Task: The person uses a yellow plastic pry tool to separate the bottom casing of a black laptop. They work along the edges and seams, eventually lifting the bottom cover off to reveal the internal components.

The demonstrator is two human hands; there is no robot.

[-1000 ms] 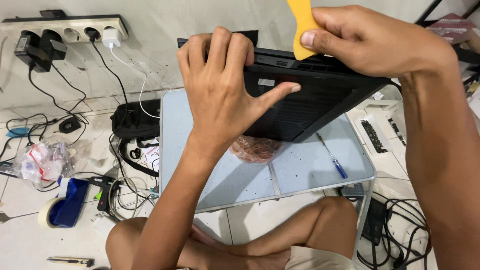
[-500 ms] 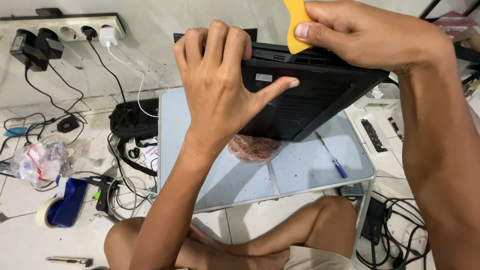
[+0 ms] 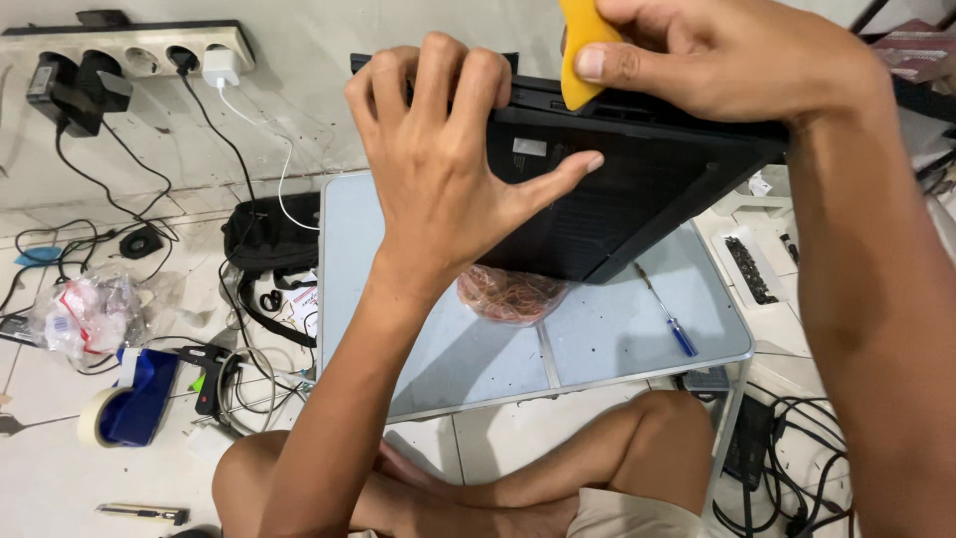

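Above the small table (image 3: 438,369), in the head view, a black laptop (image 3: 637,209) stands tilted on its edge. Left hand (image 3: 448,169) clamps it, fingers curled over the top rim, thumb spread across the base. At one o'clock, right hand (image 3: 727,55) pinches a yellow pry tool (image 3: 581,55) shut against the seam. At five o'clock lies a screwdriver (image 3: 669,324); rubber bands (image 3: 510,296) sit beneath.

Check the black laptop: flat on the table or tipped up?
Tipped up. The laptop stands on its lower edge on the table, left hand bracing it, right hand at its top edge.
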